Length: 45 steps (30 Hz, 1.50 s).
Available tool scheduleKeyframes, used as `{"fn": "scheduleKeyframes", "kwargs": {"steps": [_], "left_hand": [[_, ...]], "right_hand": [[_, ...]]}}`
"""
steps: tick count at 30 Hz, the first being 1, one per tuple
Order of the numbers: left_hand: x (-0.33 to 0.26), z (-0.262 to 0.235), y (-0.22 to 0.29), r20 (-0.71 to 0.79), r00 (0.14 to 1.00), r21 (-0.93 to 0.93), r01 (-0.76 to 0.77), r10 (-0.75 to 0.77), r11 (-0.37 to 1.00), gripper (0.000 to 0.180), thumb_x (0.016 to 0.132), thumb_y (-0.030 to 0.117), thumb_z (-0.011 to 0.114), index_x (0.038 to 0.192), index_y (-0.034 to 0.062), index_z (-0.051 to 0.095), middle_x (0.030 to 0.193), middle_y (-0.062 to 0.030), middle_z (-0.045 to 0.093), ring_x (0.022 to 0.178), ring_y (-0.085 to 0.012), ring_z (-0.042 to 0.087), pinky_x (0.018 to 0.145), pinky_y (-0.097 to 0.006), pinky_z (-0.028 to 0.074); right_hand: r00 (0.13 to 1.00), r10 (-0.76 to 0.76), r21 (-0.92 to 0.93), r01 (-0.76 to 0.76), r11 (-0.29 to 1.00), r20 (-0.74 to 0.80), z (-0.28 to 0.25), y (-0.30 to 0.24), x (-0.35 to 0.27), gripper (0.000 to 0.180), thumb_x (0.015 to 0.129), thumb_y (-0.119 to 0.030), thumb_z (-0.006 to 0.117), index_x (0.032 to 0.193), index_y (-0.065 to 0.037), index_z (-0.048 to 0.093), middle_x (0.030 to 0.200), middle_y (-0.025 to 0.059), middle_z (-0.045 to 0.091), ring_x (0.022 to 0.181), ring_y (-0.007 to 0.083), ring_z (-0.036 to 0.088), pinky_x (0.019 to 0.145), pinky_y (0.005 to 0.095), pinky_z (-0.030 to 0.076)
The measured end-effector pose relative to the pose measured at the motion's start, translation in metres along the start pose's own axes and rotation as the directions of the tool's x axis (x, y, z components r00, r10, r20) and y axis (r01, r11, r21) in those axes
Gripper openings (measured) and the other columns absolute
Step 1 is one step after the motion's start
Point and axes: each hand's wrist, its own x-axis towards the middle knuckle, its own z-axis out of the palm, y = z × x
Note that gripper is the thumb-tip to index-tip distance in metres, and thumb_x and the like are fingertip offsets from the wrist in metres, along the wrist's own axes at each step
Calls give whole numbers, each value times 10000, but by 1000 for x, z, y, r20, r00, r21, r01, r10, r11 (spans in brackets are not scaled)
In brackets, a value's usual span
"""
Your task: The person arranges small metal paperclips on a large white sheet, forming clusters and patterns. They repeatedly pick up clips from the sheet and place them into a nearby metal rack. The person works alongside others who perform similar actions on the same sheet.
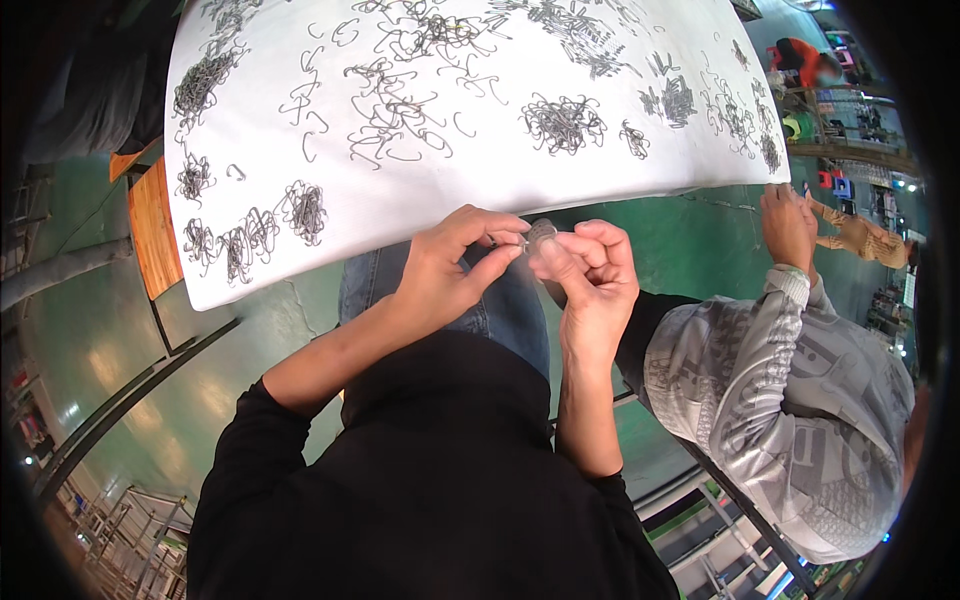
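My left hand and my right hand meet just below the near edge of a white-covered table. Both pinch a small bunch of bent grey wire hooks between thumb and fingers. The bunch is mostly hidden by my fingertips. Several tangled piles of the same wire hooks and loose single hooks lie spread over the white sheet in front of me.
A co-worker in a grey patterned top sits at my right, one hand at the table's right edge. A wooden board edge shows at the table's left. Green floor lies below.
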Motion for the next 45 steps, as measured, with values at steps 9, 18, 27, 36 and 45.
{"fn": "scheduleKeyframes", "kwargs": {"steps": [9, 18, 27, 36, 45], "left_hand": [[51, 12, -16, 31, 972, 151, -234, 232, 961, 261, 818, 60, 670, 1075, 30, 635, 972, -87, 673, 958, -259, 597, 830, -365, 483], [231, 69, -106, 147, 984, 577, -166, 98, 800, 148, 854, 176, 642, 910, 44, 678, 912, -108, 676, 917, -272, 614, 826, -378, 481], [232, 104, -118, 372, 912, 850, -409, 171, 332, 244, 729, -6, 601, 973, -15, 590, 977, -156, 597, 969, -297, 584, 753, -360, 547], [235, 70, -111, 337, 938, 908, -347, 83, 234, 285, 681, -31, 633, 961, -30, 583, 959, -155, 595, 948, -263, 590, 747, -328, 548], [216, 47, -105, 126, 966, 823, -230, 226, 520, 178, 766, 56, 629, 941, 25, 631, 910, -112, 643, 877, -282, 616, 734, -419, 514]], "right_hand": [[890, -440, -136, 424, 895, -123, -14, 7, -5, 282, 811, 111, 656, 991, -1, 470, 898, 168, 654, 783, 210, 678, 726, 296, 573], [885, -453, -303, 404, 863, -110, -43, 6, 4, 279, 801, 82, 693, 966, -1, 483, 871, 149, 671, 815, 191, 683, 751, 280, 563], [901, -417, -308, 366, 878, -117, -43, 12, 1, 259, 802, 87, 689, 958, -5, 504, 877, 143, 675, 818, 170, 680, 748, 272, 562], [919, -393, -332, 373, 867, 5, -34, 28, -8, 246, 810, 79, 685, 947, -16, 504, 883, 136, 679, 803, 152, 679, 732, 262, 558], [925, -377, -334, 373, 866, 54, -24, 36, -11, 246, 821, 81, 671, 967, -11, 496, 881, 115, 659, 758, 158, 667, 697, 257, 551]]}}
